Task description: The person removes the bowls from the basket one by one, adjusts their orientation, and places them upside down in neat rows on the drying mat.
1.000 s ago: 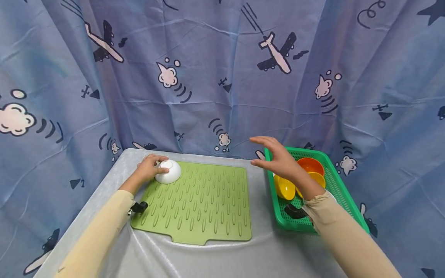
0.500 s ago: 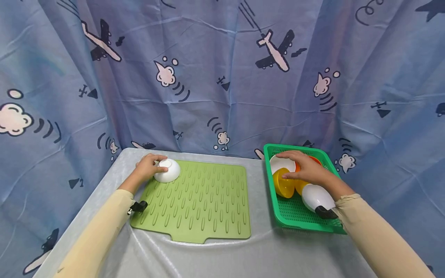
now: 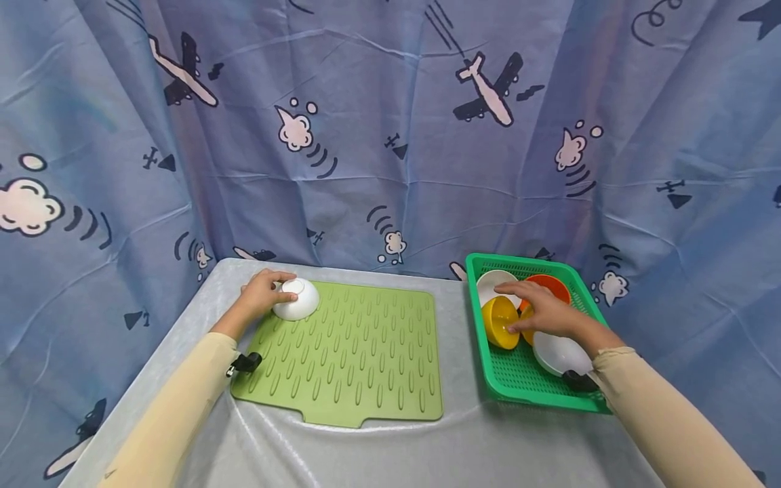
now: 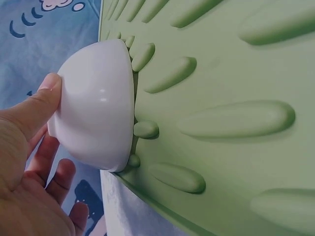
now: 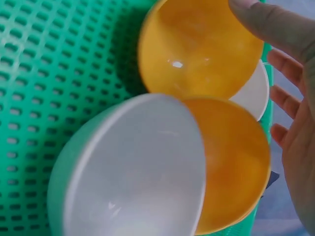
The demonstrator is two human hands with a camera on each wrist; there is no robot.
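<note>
On the far left corner of the green mat, an upside-down white bowl point(image 3: 300, 302) rests with its foot up. My left hand point(image 3: 261, 293) pinches it; in the left wrist view the thumb lies on the base of the bowl, and some fingertips are hidden behind it. My right hand point(image 3: 543, 309) hovers over the green basket point(image 3: 488, 369), thumb and fingers spread. Its thumb overlaps the rim of a tilted yellow bowl point(image 5: 197, 49); whether it touches cannot be told. Nearby in the basket lie another yellow bowl point(image 5: 231, 167), a white bowl point(image 5: 142, 172), a second white bowl point(image 3: 491, 282) and an orange bowl point(image 3: 554, 287).
The ridged green mat point(image 3: 348, 359) covers much of the table, its tab facing me. A strip of pale tablecloth point(image 3: 459, 339) separates mat and basket. A blue airplane-print curtain point(image 3: 342, 135) hangs behind the table and along both sides.
My right hand has moved right and down, from the gap beside the basket to over the bowls inside it. My left hand stays on the white bowl.
</note>
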